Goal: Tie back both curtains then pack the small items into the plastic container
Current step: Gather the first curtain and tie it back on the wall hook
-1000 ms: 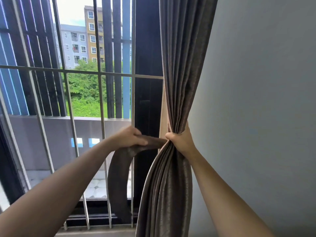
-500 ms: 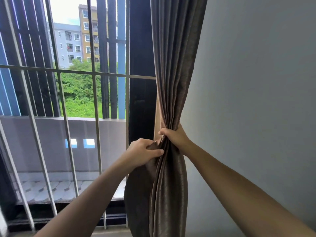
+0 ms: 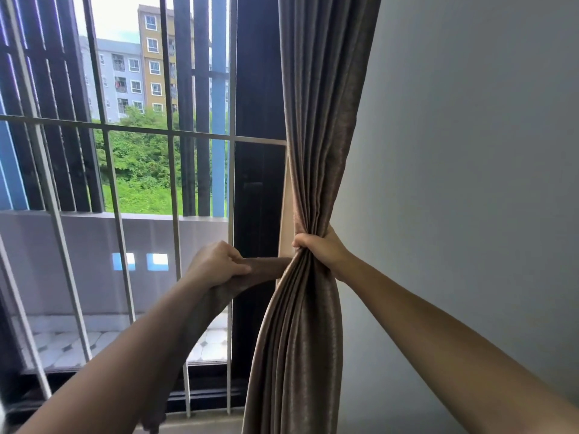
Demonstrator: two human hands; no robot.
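A brown-grey curtain [image 3: 316,120] hangs at the right edge of the window, gathered into a narrow bunch at waist height. My right hand [image 3: 319,250] is clenched around that bunch from the right side. A tie-back strip [image 3: 266,267] of the same fabric stretches level from the bunch to the left. My left hand [image 3: 219,266] grips the strip, and its loose end hangs down under my left forearm. No plastic container or small items are in view.
White window bars [image 3: 116,214] and a dark window frame [image 3: 260,198] stand directly left of the curtain. A plain grey wall [image 3: 470,183] fills the right side. Beyond the glass lie a balcony, trees and apartment blocks.
My left hand, close against the bunch half a second ago, has pulled away to the left, drawing the tie-back strip out level. My right hand keeps its hold on the gathered curtain.
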